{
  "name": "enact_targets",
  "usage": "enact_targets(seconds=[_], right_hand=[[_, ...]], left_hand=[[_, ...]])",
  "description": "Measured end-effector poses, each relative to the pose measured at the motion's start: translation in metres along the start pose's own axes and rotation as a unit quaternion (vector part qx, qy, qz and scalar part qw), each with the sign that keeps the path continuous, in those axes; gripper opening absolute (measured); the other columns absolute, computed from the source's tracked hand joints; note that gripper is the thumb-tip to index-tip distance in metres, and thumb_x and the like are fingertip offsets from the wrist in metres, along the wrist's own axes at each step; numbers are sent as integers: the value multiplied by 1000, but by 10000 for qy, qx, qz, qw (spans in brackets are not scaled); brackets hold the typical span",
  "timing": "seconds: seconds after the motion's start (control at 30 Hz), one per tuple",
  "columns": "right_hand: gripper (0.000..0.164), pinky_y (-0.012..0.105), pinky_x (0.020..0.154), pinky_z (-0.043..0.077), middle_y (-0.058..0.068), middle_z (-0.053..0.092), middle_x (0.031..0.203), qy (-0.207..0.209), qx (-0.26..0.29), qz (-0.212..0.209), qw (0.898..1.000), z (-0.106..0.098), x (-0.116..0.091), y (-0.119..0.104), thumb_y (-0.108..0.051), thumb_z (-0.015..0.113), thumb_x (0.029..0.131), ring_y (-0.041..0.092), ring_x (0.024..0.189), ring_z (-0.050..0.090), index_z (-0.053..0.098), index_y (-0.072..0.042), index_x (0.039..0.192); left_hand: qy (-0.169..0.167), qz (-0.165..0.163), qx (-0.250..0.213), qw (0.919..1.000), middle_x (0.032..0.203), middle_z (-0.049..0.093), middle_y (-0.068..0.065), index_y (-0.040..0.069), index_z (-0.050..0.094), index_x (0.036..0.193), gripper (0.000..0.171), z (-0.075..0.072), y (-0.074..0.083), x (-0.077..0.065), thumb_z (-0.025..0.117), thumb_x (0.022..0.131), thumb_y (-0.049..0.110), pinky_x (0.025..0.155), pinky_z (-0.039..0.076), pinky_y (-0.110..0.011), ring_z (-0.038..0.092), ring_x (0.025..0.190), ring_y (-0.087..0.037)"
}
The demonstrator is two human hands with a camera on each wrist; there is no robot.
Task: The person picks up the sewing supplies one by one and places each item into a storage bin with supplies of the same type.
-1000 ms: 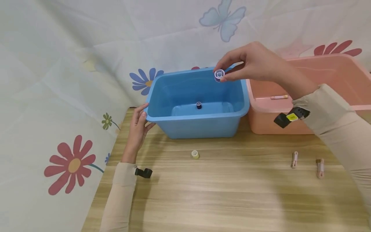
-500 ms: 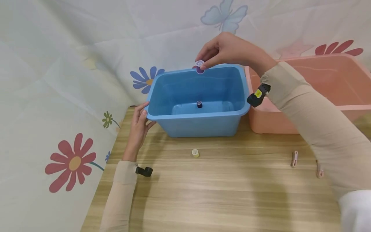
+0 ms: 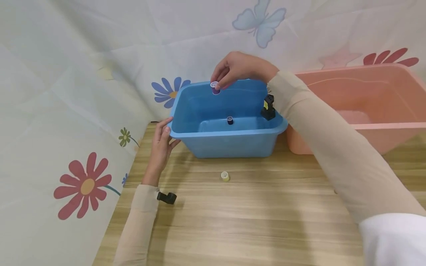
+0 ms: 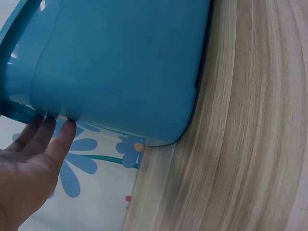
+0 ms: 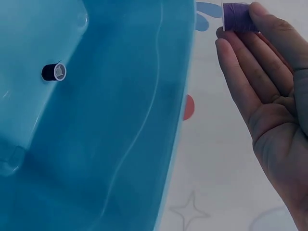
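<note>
Between the thumb and fingertips of my right hand [image 3: 237,68] is a purple thread spool [image 5: 238,17] with white ends. It is held up above the blue tub [image 3: 229,137], overlapping the tub's far wall in the head view. Inside the tub, a dark thread spool [image 3: 230,120] lies on the floor; the right wrist view shows its white end. At the tub's left end, my left hand [image 3: 160,149] touches the rim and outer wall. Its fingers [image 4: 61,142] reach fairly straight against the wall under the rim in the left wrist view.
A pale yellow thread spool [image 3: 225,176] stands on the wooden table [image 3: 233,221] in front of the blue tub. To the right is a pink tub [image 3: 382,127], partly behind my right sleeve. A printed cloth [image 3: 100,74] hangs behind and to the left.
My right hand has carried the purple spool left from near the blue tub's right end, and down slightly lately. The right forearm now covers the items at the table's right. The left hand stays put.
</note>
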State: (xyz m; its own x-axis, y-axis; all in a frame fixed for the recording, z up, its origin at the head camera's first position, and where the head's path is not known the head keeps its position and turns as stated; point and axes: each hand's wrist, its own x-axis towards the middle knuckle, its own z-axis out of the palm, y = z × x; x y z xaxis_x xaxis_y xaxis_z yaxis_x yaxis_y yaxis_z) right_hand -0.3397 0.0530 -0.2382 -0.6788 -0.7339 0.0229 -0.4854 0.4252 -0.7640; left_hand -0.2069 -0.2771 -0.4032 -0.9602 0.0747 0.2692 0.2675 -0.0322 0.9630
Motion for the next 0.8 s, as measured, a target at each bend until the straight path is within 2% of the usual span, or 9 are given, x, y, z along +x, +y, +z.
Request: enact_targets(seconds=[0.17,0.37,0.57,0.8], right_hand=[[30,31,90,58,8,75,112,-178,8,-69,9998,7,13,3,-23,77,93,21,103,72,74,-10,119],[32,32,89,58,3,75,110,-359,-394,-464,9975,22,25,4,-24,78,92,15,99,74,75,-11,121],[32,31,89,58,4,75,111,-577,-447,-257,9970,31,27,9,-23,77,92,15,98,73,74,-12,122],[33,32,91,58,3,75,113,-573,-443,-235,9971,34,28,11,-24,76,94,17,102,73,73,-12,124]], left_hand=[[-3,-10,-9,10000,153,41,-7,19,45,149,43,1,-1,1,46,109,35,93,55,-33,48,135,-37],[24,36,-41,10000,154,38,-4,19,45,148,41,4,-2,2,45,109,34,93,54,-34,44,138,-41],[-79,28,-51,10000,157,35,-6,19,44,149,42,4,-4,3,43,110,34,95,52,-34,38,142,-45],[7,-14,-20,10000,156,34,-5,22,46,148,41,4,-5,5,44,109,35,95,52,-34,40,142,-43]])
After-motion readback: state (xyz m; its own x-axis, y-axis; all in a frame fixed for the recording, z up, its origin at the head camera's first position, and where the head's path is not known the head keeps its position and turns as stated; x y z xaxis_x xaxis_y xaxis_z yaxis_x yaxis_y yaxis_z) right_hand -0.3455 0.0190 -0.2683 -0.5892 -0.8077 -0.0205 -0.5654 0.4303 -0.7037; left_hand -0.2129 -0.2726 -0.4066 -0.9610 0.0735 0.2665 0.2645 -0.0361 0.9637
